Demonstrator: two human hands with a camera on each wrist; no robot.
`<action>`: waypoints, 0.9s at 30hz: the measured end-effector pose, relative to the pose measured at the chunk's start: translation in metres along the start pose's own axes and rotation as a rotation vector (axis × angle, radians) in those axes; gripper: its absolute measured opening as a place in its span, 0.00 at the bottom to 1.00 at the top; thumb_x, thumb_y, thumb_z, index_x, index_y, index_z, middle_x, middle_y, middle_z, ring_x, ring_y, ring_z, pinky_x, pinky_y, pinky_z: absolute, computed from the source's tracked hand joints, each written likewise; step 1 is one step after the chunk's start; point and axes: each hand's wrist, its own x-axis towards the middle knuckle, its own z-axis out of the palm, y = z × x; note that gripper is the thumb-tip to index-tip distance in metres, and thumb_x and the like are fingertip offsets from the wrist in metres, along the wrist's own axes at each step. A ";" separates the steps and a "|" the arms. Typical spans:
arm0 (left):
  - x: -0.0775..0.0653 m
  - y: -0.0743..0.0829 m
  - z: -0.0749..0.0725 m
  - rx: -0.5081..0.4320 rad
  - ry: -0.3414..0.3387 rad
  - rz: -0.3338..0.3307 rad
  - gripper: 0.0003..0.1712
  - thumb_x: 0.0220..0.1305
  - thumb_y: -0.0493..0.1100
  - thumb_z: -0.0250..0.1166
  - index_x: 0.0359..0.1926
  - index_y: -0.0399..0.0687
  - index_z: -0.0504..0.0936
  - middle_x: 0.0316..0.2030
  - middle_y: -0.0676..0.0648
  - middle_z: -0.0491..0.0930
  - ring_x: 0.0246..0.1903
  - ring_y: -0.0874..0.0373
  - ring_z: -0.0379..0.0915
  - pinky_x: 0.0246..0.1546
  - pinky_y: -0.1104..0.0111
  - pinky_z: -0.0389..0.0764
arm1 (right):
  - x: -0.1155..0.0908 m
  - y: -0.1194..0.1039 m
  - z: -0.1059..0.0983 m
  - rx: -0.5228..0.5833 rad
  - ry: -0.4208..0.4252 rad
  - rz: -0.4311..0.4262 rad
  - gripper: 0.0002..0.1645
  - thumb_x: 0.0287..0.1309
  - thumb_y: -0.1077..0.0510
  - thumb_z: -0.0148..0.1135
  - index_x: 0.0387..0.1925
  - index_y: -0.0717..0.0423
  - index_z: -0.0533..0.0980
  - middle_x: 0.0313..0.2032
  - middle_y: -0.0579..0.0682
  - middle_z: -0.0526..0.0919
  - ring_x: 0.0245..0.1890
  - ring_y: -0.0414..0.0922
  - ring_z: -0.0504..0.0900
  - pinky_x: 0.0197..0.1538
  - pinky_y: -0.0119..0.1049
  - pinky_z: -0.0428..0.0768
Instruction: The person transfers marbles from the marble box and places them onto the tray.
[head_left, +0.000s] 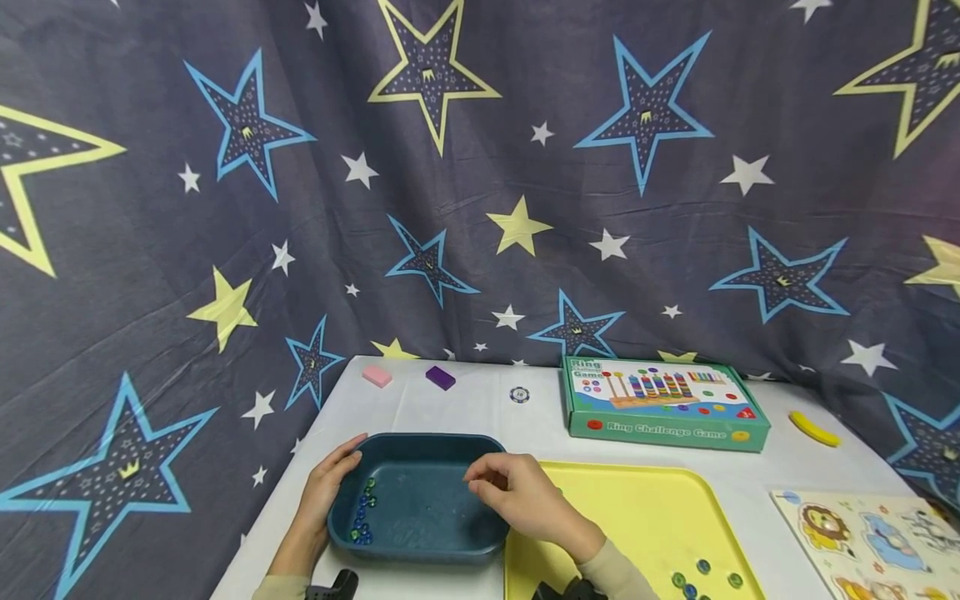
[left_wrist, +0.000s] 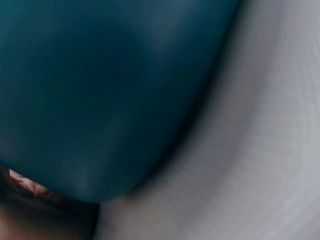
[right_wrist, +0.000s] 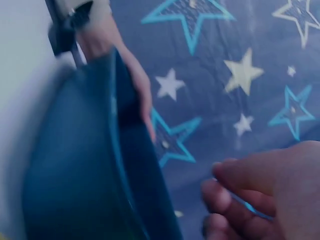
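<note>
A dark teal plastic basin (head_left: 420, 546) stands on the white table. Small blue and green glass beads (head_left: 362, 521) lie along its left inner side. At the basin's left end, my left hand (head_left: 327, 482) grips the rim and wall. Above the right part of the basin, my right hand (head_left: 525, 496) hovers with bent fingers, thumb and index close together. The right wrist view shows the fingers (right_wrist: 217, 195) blurred; something dark lies by the lower fingertips, too unclear to name. Only basin wall (left_wrist: 115, 100) and a sliver of hand show in the left wrist view.
A yellow tray (head_left: 637, 492) sits to the right, with several glass beads (head_left: 690, 591) near its front. Behind it is a green Ring Challenge Game box (head_left: 667, 408). Also around are a pink block (head_left: 377, 376), purple block (head_left: 440, 377), chip (head_left: 519, 395), yellow curved piece (head_left: 814, 428) and animal puzzle board (head_left: 877, 542).
</note>
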 end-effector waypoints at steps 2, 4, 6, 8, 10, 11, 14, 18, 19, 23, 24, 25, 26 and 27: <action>0.000 0.000 0.000 -0.002 -0.001 0.000 0.26 0.62 0.51 0.56 0.60 0.50 0.70 0.61 0.49 0.64 0.63 0.56 0.51 0.62 0.56 0.49 | 0.004 -0.004 0.010 0.016 0.009 -0.022 0.05 0.58 0.54 0.57 0.34 0.42 0.79 0.28 0.39 0.79 0.21 0.35 0.70 0.24 0.27 0.71; 0.000 0.001 0.000 -0.003 -0.004 -0.001 0.26 0.62 0.51 0.56 0.60 0.50 0.70 0.61 0.49 0.64 0.63 0.56 0.51 0.63 0.55 0.48 | 0.009 -0.006 0.020 0.009 0.002 -0.051 0.05 0.59 0.54 0.57 0.34 0.42 0.79 0.28 0.37 0.79 0.21 0.35 0.70 0.24 0.27 0.71; -0.001 0.001 0.000 -0.003 -0.006 -0.002 0.26 0.62 0.51 0.56 0.60 0.50 0.70 0.62 0.49 0.64 0.64 0.55 0.50 0.63 0.55 0.48 | 0.015 -0.004 0.030 -0.010 -0.019 -0.079 0.05 0.59 0.55 0.57 0.34 0.43 0.79 0.28 0.38 0.80 0.21 0.34 0.70 0.25 0.26 0.72; -0.001 0.002 0.000 -0.004 -0.010 -0.001 0.26 0.62 0.51 0.56 0.60 0.50 0.70 0.62 0.49 0.64 0.64 0.55 0.50 0.63 0.54 0.48 | 0.021 0.000 0.040 -0.045 -0.050 -0.091 0.05 0.59 0.55 0.57 0.33 0.46 0.79 0.27 0.37 0.79 0.22 0.32 0.70 0.26 0.26 0.72; -0.001 0.002 0.000 0.003 -0.013 0.004 0.26 0.62 0.51 0.56 0.60 0.50 0.70 0.62 0.48 0.64 0.64 0.55 0.50 0.63 0.54 0.47 | 0.027 0.005 0.049 -0.081 -0.091 -0.084 0.06 0.58 0.55 0.57 0.34 0.48 0.79 0.26 0.36 0.79 0.23 0.30 0.71 0.27 0.25 0.72; -0.001 0.002 0.000 0.007 -0.013 0.005 0.26 0.62 0.51 0.55 0.60 0.50 0.70 0.62 0.49 0.64 0.64 0.55 0.50 0.62 0.54 0.48 | 0.029 0.007 0.053 -0.094 -0.115 -0.074 0.06 0.58 0.55 0.57 0.34 0.50 0.80 0.26 0.36 0.79 0.23 0.30 0.71 0.27 0.25 0.72; 0.000 0.001 -0.001 0.009 -0.010 0.002 0.26 0.62 0.51 0.56 0.60 0.50 0.70 0.61 0.49 0.65 0.63 0.56 0.52 0.62 0.55 0.50 | 0.038 0.008 0.062 -0.123 -0.176 -0.043 0.07 0.57 0.55 0.58 0.36 0.52 0.80 0.26 0.34 0.77 0.25 0.28 0.73 0.30 0.24 0.72; 0.001 0.000 -0.001 0.001 -0.006 -0.018 0.26 0.61 0.52 0.56 0.59 0.51 0.71 0.60 0.49 0.66 0.61 0.56 0.54 0.61 0.57 0.53 | 0.048 0.001 0.073 -0.123 -0.251 -0.007 0.10 0.55 0.55 0.60 0.38 0.53 0.79 0.27 0.34 0.78 0.26 0.28 0.73 0.31 0.25 0.72; 0.001 -0.001 -0.001 -0.004 -0.007 -0.023 0.26 0.61 0.52 0.56 0.59 0.52 0.71 0.60 0.50 0.66 0.61 0.57 0.55 0.61 0.57 0.53 | 0.050 -0.001 0.075 -0.121 -0.267 0.001 0.10 0.55 0.54 0.61 0.38 0.54 0.79 0.27 0.34 0.78 0.26 0.28 0.73 0.31 0.25 0.72; 0.001 0.000 -0.001 -0.010 -0.013 -0.031 0.25 0.61 0.53 0.56 0.59 0.53 0.71 0.60 0.51 0.66 0.61 0.57 0.55 0.60 0.57 0.54 | 0.058 -0.008 0.086 -0.124 -0.316 0.031 0.11 0.52 0.55 0.63 0.37 0.53 0.80 0.24 0.35 0.78 0.24 0.28 0.73 0.30 0.24 0.72; 0.001 0.000 -0.001 -0.012 -0.015 -0.032 0.25 0.61 0.53 0.56 0.59 0.53 0.71 0.60 0.51 0.66 0.61 0.57 0.55 0.60 0.57 0.55 | 0.059 -0.009 0.088 -0.121 -0.323 0.045 0.10 0.52 0.55 0.64 0.37 0.54 0.80 0.23 0.35 0.77 0.23 0.29 0.73 0.29 0.24 0.72; 0.001 0.000 -0.001 -0.015 -0.015 -0.035 0.25 0.61 0.53 0.56 0.59 0.53 0.71 0.60 0.51 0.66 0.61 0.57 0.55 0.60 0.57 0.55 | 0.060 -0.011 0.090 -0.112 -0.326 0.061 0.10 0.51 0.55 0.64 0.37 0.54 0.80 0.23 0.36 0.77 0.22 0.29 0.73 0.29 0.25 0.72; 0.001 0.000 -0.001 -0.019 -0.018 -0.038 0.25 0.61 0.53 0.56 0.59 0.54 0.71 0.60 0.52 0.65 0.61 0.57 0.55 0.60 0.58 0.56 | 0.061 -0.012 0.092 -0.111 -0.328 0.077 0.10 0.50 0.56 0.65 0.36 0.54 0.80 0.22 0.36 0.77 0.22 0.30 0.73 0.29 0.25 0.72; 0.001 0.000 -0.001 -0.022 -0.021 -0.040 0.25 0.61 0.53 0.56 0.59 0.54 0.71 0.60 0.52 0.65 0.61 0.57 0.55 0.60 0.57 0.55 | 0.061 -0.013 0.094 -0.107 -0.330 0.094 0.10 0.50 0.56 0.65 0.36 0.54 0.80 0.22 0.36 0.77 0.22 0.30 0.73 0.29 0.25 0.72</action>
